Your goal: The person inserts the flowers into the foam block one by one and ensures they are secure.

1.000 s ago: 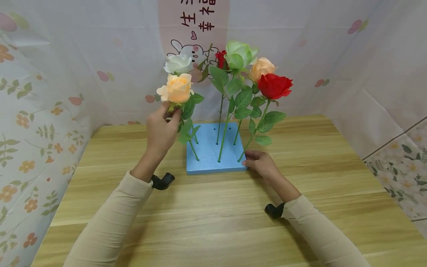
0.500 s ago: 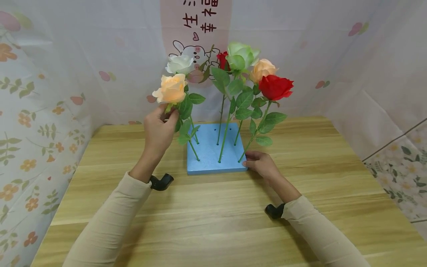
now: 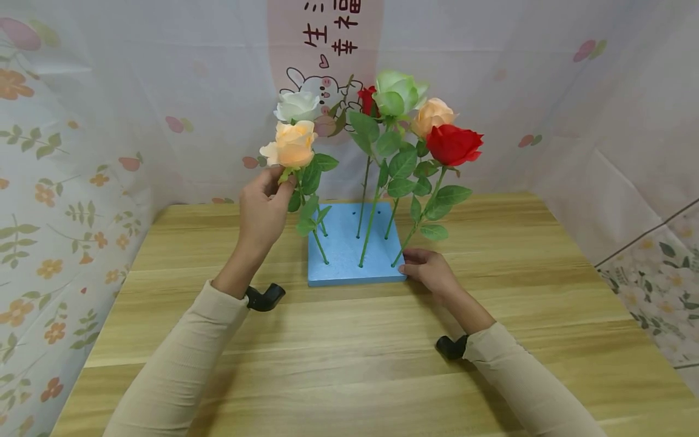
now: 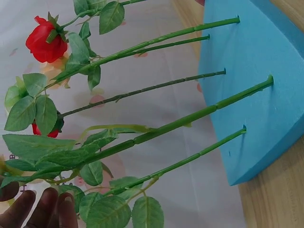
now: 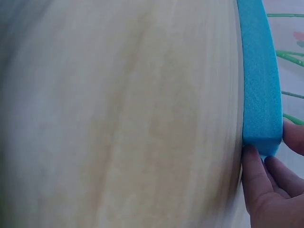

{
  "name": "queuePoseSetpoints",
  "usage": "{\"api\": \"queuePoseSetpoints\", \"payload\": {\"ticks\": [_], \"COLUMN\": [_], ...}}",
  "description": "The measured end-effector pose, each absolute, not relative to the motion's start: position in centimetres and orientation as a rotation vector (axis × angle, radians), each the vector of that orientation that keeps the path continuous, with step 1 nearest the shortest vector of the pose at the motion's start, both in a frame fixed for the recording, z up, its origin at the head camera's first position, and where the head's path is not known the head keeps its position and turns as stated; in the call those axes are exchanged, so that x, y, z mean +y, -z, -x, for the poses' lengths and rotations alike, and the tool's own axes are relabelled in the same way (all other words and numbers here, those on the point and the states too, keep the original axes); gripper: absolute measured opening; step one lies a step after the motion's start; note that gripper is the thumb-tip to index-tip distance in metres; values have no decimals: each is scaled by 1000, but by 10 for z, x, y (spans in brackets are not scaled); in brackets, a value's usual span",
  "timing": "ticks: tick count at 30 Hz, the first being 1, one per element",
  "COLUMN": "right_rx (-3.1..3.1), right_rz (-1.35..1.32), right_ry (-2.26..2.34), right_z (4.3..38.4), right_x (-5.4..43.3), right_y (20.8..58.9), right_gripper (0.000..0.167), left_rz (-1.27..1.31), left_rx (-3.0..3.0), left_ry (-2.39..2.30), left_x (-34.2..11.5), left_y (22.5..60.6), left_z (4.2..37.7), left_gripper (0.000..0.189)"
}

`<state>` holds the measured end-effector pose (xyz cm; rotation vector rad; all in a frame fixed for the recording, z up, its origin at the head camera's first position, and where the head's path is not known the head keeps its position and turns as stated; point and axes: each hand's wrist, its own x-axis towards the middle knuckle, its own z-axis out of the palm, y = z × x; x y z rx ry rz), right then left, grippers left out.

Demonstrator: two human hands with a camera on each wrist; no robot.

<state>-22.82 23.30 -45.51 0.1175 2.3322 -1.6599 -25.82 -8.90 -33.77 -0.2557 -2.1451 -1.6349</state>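
Observation:
In the head view my left hand (image 3: 263, 209) pinches the stem of a front peach rose (image 3: 293, 144) just beneath its bloom. That stem stands in the front left hole of a blue foam board (image 3: 344, 246), leaning slightly left. My right hand (image 3: 431, 273) holds the board's front right corner, thumb on top and fingers along the side, as the right wrist view also shows at the board's corner (image 5: 261, 137). Left-hand fingertips (image 4: 43, 206) appear among the leaves in the left wrist view. A white rose (image 3: 297, 107) stands behind the peach one.
Also upright in the board are a green rose (image 3: 397, 96), a front red rose (image 3: 454, 145), a rear red rose (image 3: 368, 100) and another peach rose (image 3: 434, 118). Unfilled holes show along the board's back. The wooden table (image 3: 349, 364) meets a printed cloth backdrop (image 3: 464, 73).
The pinched peach rose first tilted left with my left hand, then came back right. My right hand keeps its hold on the board corner. The head view has shifted slightly.

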Motion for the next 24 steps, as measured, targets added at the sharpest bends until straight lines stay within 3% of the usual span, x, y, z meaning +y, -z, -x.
{"api": "queuePoseSetpoints", "payload": {"ticks": [10,18,24], "right_rx": [2524,3022,3146], "right_rz": [-27,318,536], "right_ry": [1482,927,562], "right_z": [221,200,188], "right_x": [234,227,224], "right_y": [445,432,420], "right_gripper": [48,38,30], "left_rz": [251,246,433], "left_rx": [-2132,-2014,-2075], "left_ry": [1503,1387,1192], "left_x": [-105,-125,-133], "left_y": [338,350,368], "left_z": [242,214,198], "left_gripper": [33,35,22]}}
